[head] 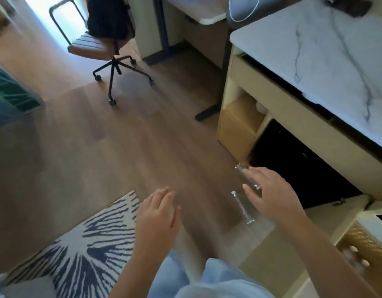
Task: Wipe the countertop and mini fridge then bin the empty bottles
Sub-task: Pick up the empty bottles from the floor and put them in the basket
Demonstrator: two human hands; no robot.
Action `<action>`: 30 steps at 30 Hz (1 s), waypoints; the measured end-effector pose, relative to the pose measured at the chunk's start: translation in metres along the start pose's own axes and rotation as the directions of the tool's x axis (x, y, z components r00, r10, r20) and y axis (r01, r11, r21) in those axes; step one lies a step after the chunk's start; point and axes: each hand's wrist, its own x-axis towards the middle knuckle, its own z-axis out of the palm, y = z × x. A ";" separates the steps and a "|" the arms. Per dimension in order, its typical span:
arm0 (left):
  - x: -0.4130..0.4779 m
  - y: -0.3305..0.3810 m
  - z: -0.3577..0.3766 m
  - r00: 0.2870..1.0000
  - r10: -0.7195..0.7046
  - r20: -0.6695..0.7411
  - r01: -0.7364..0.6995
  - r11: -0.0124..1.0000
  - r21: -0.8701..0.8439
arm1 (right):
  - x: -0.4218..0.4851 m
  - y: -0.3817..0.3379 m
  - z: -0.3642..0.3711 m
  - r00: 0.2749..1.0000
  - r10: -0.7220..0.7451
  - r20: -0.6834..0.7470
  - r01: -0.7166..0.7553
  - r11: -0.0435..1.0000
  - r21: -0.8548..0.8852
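Hovering above the floor (142, 136), left hand (158, 214) and right hand (271, 194) were held wide, empty; bottles (242, 208) were seen nearby.

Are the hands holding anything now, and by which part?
The left hand holds nothing. The right hand spreads over a clear bottle's middle; whether it grips cannot be told.

Single head view, wide-angle, looks steeply down and forward at the wood floor (142, 136). Frame is tilted and blurred; countertop (325, 61) sits close at right, chair (89, 46) farther off top left.
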 end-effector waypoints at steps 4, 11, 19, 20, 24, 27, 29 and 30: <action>0.069 -0.027 -0.004 0.985 0.157 0.067 -0.154 0.987 -0.051 | 0.023 -0.015 0.008 0.978 0.205 -0.037 -0.204 0.979 0.022; 0.190 -0.058 -0.001 0.886 0.434 0.160 -0.424 0.901 -0.095 | 0.059 -0.059 0.012 0.848 0.492 -0.199 -0.479 0.871 0.111; 0.249 0.003 0.062 0.699 0.654 0.290 -0.611 0.757 -0.232 | 0.057 -0.024 0.019 0.608 0.717 -0.342 -0.704 0.685 0.184; 0.252 0.012 0.073 0.672 0.673 0.309 -0.634 0.739 -0.228 | 0.060 -0.016 0.021 0.591 0.729 -0.345 -0.713 0.672 0.198; 0.267 0.043 0.104 0.640 0.674 0.368 -0.603 0.738 -0.303 | 0.068 0.018 0.028 0.551 0.777 -0.305 -0.753 0.620 0.218; 0.280 0.050 0.123 0.612 0.671 0.418 -0.582 0.740 -0.337 | 0.069 0.037 0.038 0.499 0.817 -0.289 -0.790 0.566 0.234; 0.289 0.049 0.138 0.590 0.681 0.434 -0.602 0.729 -0.325 | 0.070 0.049 0.048 0.467 0.838 -0.282 -0.812 0.533 0.238; 0.294 0.048 0.145 0.582 0.676 0.453 -0.602 0.732 -0.318 | 0.071 0.054 0.054 0.455 0.843 -0.288 -0.818 0.523 0.238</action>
